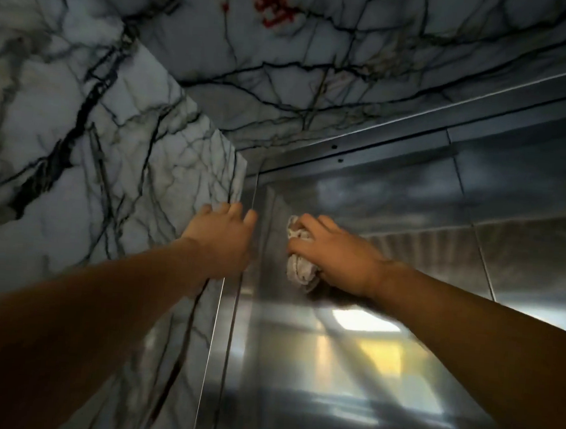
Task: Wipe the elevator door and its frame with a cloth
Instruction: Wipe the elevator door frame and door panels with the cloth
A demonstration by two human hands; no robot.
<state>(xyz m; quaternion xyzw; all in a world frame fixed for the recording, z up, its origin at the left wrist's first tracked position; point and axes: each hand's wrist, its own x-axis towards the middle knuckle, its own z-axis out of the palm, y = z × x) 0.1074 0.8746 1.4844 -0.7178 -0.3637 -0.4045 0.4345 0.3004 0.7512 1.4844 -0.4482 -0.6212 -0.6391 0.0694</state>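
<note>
The camera looks up at a stainless steel elevator door (348,369) and its steel frame (230,328). My right hand (335,255) is raised high and presses a crumpled pale cloth (299,269) against the upper left part of the door. The cloth bunches under my fingers and palm. My left hand (221,240) rests with fingers spread on the edge where the marble wall meets the frame's left post, holding nothing.
White marble (95,154) with dark veins covers the wall on the left and the panel above the door, where red characters (273,2) show at the top. The frame's steel header (415,123) runs diagonally overhead. A bright light reflects low on the door.
</note>
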